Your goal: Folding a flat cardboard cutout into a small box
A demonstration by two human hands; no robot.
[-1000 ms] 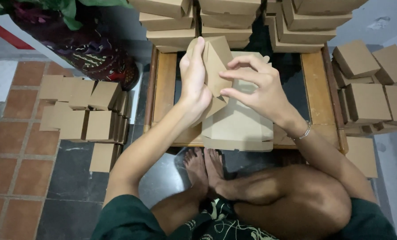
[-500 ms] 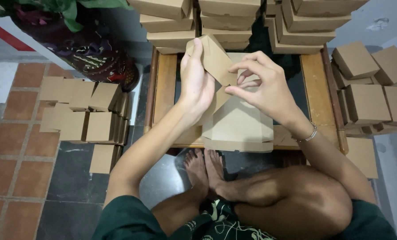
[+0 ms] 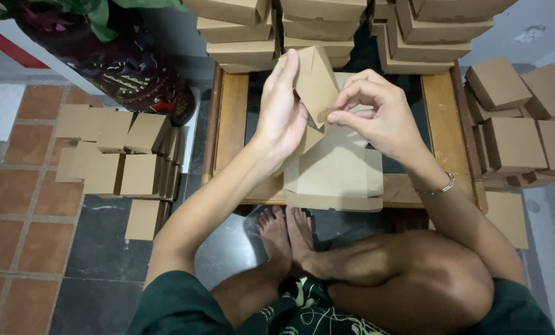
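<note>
A brown cardboard box blank [image 3: 333,174], partly folded, is held up over a low wooden table [image 3: 233,118]. My left hand [image 3: 284,111] presses flat against the left side of its raised flap [image 3: 315,80]. My right hand [image 3: 374,115] pinches the flap's lower corner between thumb and forefinger. A thin bracelet sits on my right wrist. The blank's lower part hangs toward my crossed legs and bare feet.
Stacks of finished brown boxes [image 3: 327,25] stand at the table's far edge. More folded boxes [image 3: 513,124] lie on the floor at the right. Flat cardboard blanks [image 3: 119,155] are piled on the tiled floor at the left. A potted plant [image 3: 103,56] stands at top left.
My right hand has shifted from covering the box's top to pinching the flap's corner. The flap has risen and folded further inward against my left palm.
</note>
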